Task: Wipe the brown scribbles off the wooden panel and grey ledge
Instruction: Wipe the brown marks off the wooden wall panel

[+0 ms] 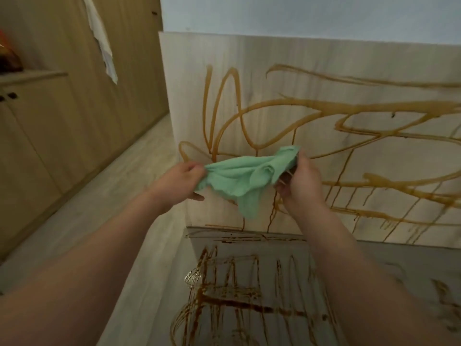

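Observation:
A pale wooden panel stands upright ahead, covered in looping brown scribbles that drip downward. Below it a grey ledge carries darker brown scribbles. A mint-green cloth is stretched in the air in front of the panel's lower left part. My left hand pinches the cloth's left end. My right hand grips its right end. The cloth's middle sags, with a flap hanging down.
Wooden cabinets line the left side, with a white rag hanging on them. A light wood floor strip runs between the cabinets and the panel. A white wall rises behind the panel.

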Demonstrator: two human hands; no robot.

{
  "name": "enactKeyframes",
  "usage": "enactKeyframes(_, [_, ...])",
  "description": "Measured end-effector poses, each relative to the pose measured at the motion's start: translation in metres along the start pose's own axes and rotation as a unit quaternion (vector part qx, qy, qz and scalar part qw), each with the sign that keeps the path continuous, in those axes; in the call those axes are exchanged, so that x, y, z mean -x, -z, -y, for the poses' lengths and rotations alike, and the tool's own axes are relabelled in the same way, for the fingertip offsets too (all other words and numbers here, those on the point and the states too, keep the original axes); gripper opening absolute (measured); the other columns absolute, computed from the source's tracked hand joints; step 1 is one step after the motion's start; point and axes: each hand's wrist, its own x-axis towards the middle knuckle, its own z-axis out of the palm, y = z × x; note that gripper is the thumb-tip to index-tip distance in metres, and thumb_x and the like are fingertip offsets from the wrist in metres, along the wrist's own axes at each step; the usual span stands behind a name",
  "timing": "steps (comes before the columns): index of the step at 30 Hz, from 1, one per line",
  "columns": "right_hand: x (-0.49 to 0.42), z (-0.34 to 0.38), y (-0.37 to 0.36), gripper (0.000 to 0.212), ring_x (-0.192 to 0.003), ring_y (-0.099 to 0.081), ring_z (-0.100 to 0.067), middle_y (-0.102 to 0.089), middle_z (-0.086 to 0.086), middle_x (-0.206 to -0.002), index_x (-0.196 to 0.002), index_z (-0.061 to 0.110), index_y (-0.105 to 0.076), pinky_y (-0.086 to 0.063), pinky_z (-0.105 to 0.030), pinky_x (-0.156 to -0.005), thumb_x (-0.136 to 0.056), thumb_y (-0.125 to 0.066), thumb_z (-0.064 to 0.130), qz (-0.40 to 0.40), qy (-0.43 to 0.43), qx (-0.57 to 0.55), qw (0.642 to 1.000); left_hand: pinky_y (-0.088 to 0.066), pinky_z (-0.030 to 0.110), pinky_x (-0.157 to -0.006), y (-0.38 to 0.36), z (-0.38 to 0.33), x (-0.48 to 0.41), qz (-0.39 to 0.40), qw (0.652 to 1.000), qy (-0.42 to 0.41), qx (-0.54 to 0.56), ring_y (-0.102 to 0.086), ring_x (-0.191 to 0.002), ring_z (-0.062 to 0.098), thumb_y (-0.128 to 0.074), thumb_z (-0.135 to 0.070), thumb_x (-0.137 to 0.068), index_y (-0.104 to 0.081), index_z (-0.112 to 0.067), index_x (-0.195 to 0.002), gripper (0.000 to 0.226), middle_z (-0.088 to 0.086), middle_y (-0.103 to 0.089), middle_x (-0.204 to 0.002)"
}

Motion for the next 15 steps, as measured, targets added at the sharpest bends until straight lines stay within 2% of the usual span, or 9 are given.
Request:
enactKeyframes(1, [-0.001, 0.005, -0.002, 0.036, -0.098, -0.072, -0.024, -0.076, -0.004, -0.1, -0.114, 0.015, -0.068, -0.062, -0.041, -0.081, -0.11, -0.043, 0.04, 0.002, -0.008, -0.029, 1.0, -0.065, 0.042, -0.078, 0.001, -0.006, -0.001, -0.028, 0.994, 0.032, 0.103, -0.066, -0.096, 0.022, -0.042, -0.027, -0.108, -0.068, -0.01, -0.106, 0.032, 0.011, -0.066, -0.109])
enactKeyframes(3, [-0.002, 0.006, -0.008, 0.035, -0.099, -0.072, -0.027, -0.076, -0.006, -0.099, -0.109, 0.012, -0.069, -0.06, -0.044, -0.087, -0.108, -0.046, 0.039, 0.009, -0.006, -0.044, 0.999, -0.064, 0.046, -0.076, 0.001, -0.016, -0.003, -0.046, 0.957, 0.08, 0.273, -0.071, -0.103, 0.029, -0.034, -0.031, -0.108, -0.069, -0.006, -0.116, 0.044, 0.015, -0.073, -0.115])
enactKeyframes(4, [-0.003, 0.005, -0.011, 0.037, -0.102, -0.072, -0.028, -0.076, -0.008, -0.105, -0.11, 0.012, -0.069, -0.061, -0.044, -0.088, -0.108, -0.046, 0.041, 0.01, -0.006, -0.051, 0.999, -0.064, 0.047, -0.079, 0.002, -0.021, -0.003, -0.038, 0.937, 0.094, 0.334, -0.072, -0.107, 0.031, -0.035, -0.033, -0.106, -0.069, -0.004, -0.12, 0.046, 0.015, -0.075, -0.117])
enactKeyframes(6, [-0.004, 0.0, -0.017, 0.047, -0.111, -0.071, -0.029, -0.073, -0.012, -0.122, -0.126, 0.012, -0.066, -0.061, -0.045, -0.09, -0.108, -0.044, 0.049, 0.04, -0.016, -0.095, 0.995, -0.061, 0.052, -0.09, 0.004, -0.026, -0.003, -0.008, 0.903, 0.107, 0.415, -0.071, -0.112, 0.034, -0.039, -0.037, -0.101, -0.068, -0.003, -0.122, 0.049, 0.018, -0.074, -0.121])
enactKeyframes(8, [-0.005, -0.004, -0.021, 0.054, -0.12, -0.068, -0.029, -0.068, -0.013, -0.133, -0.139, 0.012, -0.056, -0.059, -0.047, -0.095, -0.105, -0.047, 0.052, 0.105, -0.008, -0.11, 0.988, -0.059, 0.052, -0.095, 0.005, -0.025, 0.0, 0.041, 0.895, 0.089, 0.435, -0.07, -0.115, 0.037, -0.042, -0.033, -0.096, -0.063, -0.001, -0.129, 0.051, 0.021, -0.07, -0.127])
enactKeyframes(10, [-0.004, -0.009, -0.023, 0.049, -0.123, -0.065, -0.029, -0.062, -0.01, -0.136, -0.14, 0.018, -0.05, -0.059, -0.047, -0.093, -0.095, -0.057, 0.036, 0.183, 0.037, -0.054, 0.981, -0.059, 0.049, -0.095, 0.004, -0.024, 0.0, 0.082, 0.906, 0.03, 0.413, -0.068, -0.119, 0.036, -0.051, -0.017, -0.085, -0.052, 0.002, -0.139, 0.057, 0.023, -0.064, -0.136])
enactKeyframes(11, [-0.004, -0.01, -0.026, 0.051, -0.124, -0.063, -0.029, -0.059, -0.008, -0.136, -0.139, 0.024, -0.047, -0.058, -0.047, -0.095, -0.089, -0.058, 0.025, 0.224, 0.07, -0.014, 0.972, -0.058, 0.048, -0.096, 0.004, -0.024, -0.002, 0.077, 0.919, -0.006, 0.386, -0.067, -0.12, 0.034, -0.054, -0.009, -0.083, -0.048, 0.001, -0.14, 0.058, 0.022, -0.062, -0.138])
enactKeyframes(13, [-0.001, -0.008, -0.033, 0.063, -0.128, -0.058, -0.023, -0.054, -0.001, -0.138, -0.141, 0.036, -0.041, -0.054, -0.048, -0.104, -0.084, -0.056, 0.016, 0.285, 0.143, 0.077, 0.945, -0.059, 0.047, -0.097, 0.004, -0.033, -0.005, 0.003, 0.949, -0.068, 0.306, -0.069, -0.117, 0.026, -0.061, -0.002, -0.093, -0.05, -0.007, -0.134, 0.043, 0.015, -0.064, -0.134])
enactKeyframes(15, [0.001, 0.001, -0.044, 0.069, -0.13, -0.052, -0.014, -0.049, 0.003, -0.141, -0.147, 0.041, -0.033, -0.05, -0.042, -0.108, -0.087, -0.058, 0.018, 0.273, 0.226, 0.191, 0.915, -0.062, 0.043, -0.092, 0.005, -0.045, -0.008, -0.062, 0.959, -0.129, 0.245, -0.071, -0.113, 0.021, -0.065, -0.009, -0.099, -0.052, -0.015, -0.127, 0.031, 0.006, -0.066, -0.127])
